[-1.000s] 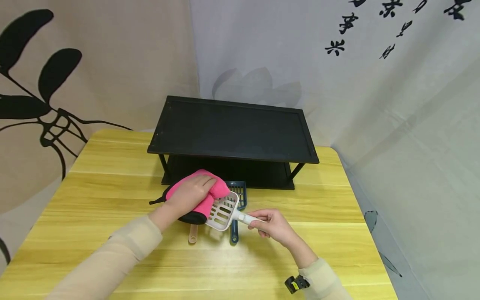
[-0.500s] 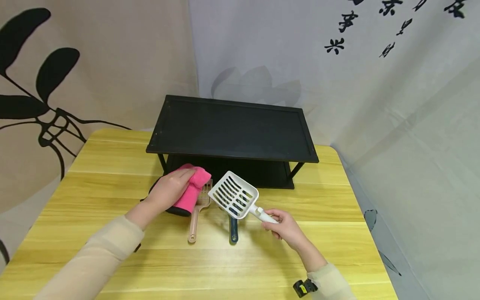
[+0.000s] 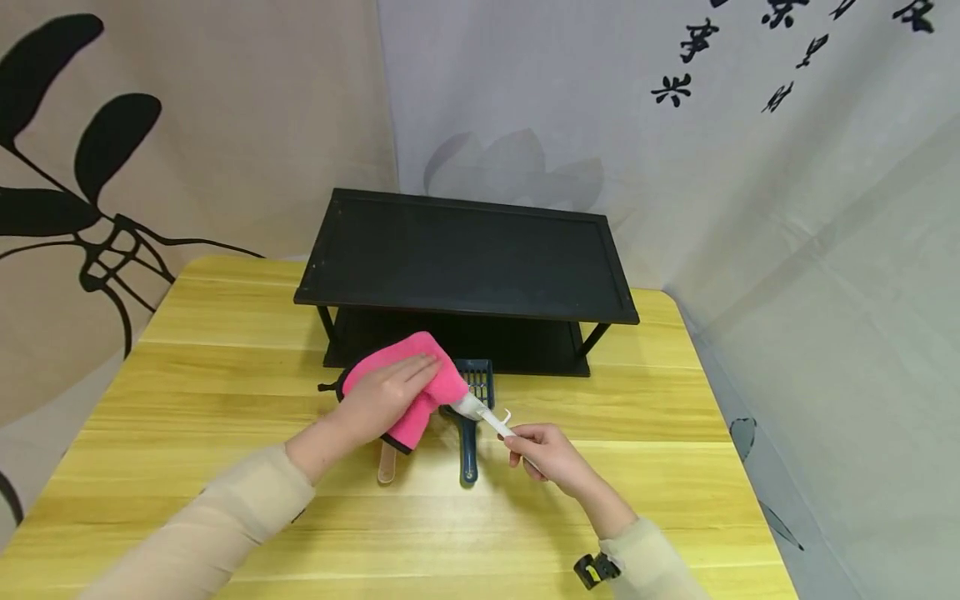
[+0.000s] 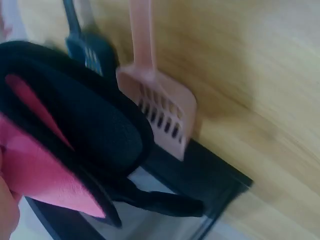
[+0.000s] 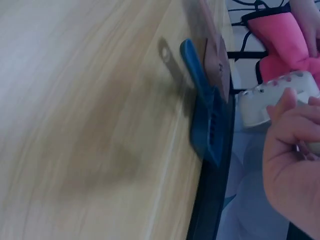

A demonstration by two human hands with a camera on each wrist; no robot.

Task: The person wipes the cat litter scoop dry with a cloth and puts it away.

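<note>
My right hand (image 3: 546, 454) grips the handle of a white slotted litter scoop (image 3: 469, 406), raised over the table. The left hand (image 3: 384, 398) holds a pink cloth (image 3: 412, 427) with black edging over the scoop's head, hiding most of it in the head view. In the right wrist view, part of the white head (image 5: 256, 105) shows close to the cloth. Beneath lie a dark blue litter scoop (image 3: 468, 454) and a pale pink one (image 4: 172, 97). Only the pink scoop's handle end (image 3: 387, 465) shows from above.
A black two-tier shelf (image 3: 465, 254) stands at the back of the wooden table (image 3: 600, 500). The blue scoop's head lies at the front of its lower tier. Printed fabric (image 3: 510, 100) hangs behind.
Half a second ago the cloth was off to the left and the white scoop's face showed. Now the cloth is back over the head, and the scoop has turned and shifted left.
</note>
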